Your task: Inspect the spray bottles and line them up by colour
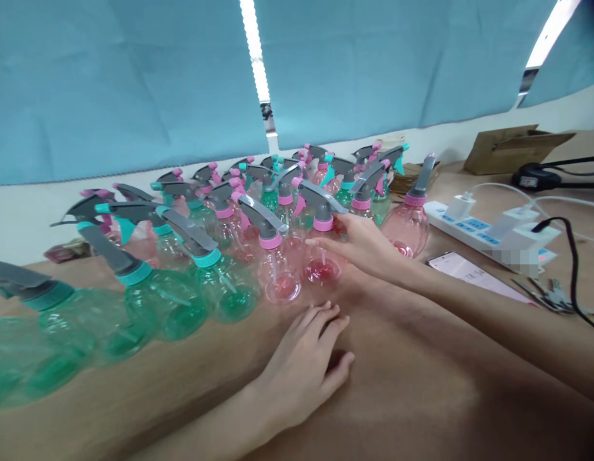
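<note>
Blue cloth (182, 83) hangs across the back, with two bright strips of light showing at gaps in it and a pale wall beneath. Below it spreads a brown table (402, 397), its far part crowded with spray bottles, clear green or clear pink, with gray heads and pink or teal collars.

At the front of the group, the right hand (361, 240) is at a pink spray bottle (321, 272), which stands upright on the table. Its thumb lies across the front of the bottle below the pink collar, while some fingers are hidden behind; I cannot tell whether the grip is closed firmly or only touching.

Just to the left stands another pink bottle (280, 278), and beyond that a green bottle (227, 291) with a teal collar; more green ones line the left side. Nearer the viewer, the left hand (309, 362) is low over the table, holding nothing, its fingers loosely bent and the thumb apart from them.

To the right of the right hand is one more pink bottle, then a white power strip (463, 227) with plugs in it, a phone (470, 272) with its screen lit, and some keys (553, 296). Farther back sits an opened cardboard box (498, 152).
</note>
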A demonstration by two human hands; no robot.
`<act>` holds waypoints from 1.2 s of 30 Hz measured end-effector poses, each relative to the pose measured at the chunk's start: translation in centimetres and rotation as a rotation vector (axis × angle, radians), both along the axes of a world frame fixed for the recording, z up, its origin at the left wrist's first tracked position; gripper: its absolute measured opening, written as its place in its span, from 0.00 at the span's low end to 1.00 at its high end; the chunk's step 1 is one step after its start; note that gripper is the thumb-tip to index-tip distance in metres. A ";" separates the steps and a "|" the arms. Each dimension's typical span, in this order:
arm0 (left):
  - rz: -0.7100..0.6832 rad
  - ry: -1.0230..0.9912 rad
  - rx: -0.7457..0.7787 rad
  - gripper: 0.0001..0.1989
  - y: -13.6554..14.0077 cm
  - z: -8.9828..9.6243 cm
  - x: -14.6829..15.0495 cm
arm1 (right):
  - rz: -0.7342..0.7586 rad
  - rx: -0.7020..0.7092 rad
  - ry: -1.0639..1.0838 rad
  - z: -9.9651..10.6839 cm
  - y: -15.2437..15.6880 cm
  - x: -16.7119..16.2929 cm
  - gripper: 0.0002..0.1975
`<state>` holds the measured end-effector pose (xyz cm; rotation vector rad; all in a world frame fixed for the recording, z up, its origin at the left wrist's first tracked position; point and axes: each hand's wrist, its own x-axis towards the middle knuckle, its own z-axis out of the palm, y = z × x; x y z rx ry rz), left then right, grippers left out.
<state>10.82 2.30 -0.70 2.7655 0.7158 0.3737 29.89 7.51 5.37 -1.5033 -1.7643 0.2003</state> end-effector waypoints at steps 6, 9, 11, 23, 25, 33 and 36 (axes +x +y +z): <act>0.002 -0.012 -0.010 0.20 0.0 0.0 -0.1 | -0.018 -0.009 -0.002 -0.5 0.0 0.2 0.17; 0.002 -0.018 -0.013 0.19 -0.1 0.0 -0.1 | -0.008 -0.011 0.024 -0.6 -0.8 0.6 0.22; 0.004 -0.017 -0.008 0.20 -0.1 -0.1 -0.1 | 0.001 -0.013 0.056 -0.3 -1.7 1.2 0.24; 0.009 -0.038 0.024 0.19 0.1 -0.1 -0.2 | -0.298 -0.022 -0.033 0.6 -3.8 6.9 0.17; 0.017 -0.043 0.023 0.18 0.1 -0.1 -0.2 | -0.325 -0.016 -0.061 0.2 -3.0 6.9 0.19; 0.026 -0.046 0.002 0.17 0.0 0.0 -0.2 | -0.408 0.000 -0.176 -1.0 -0.2 5.6 0.31; 0.037 -0.037 0.003 0.18 0.0 0.1 -0.1 | -0.423 -0.017 -0.220 -0.8 0.2 5.2 0.30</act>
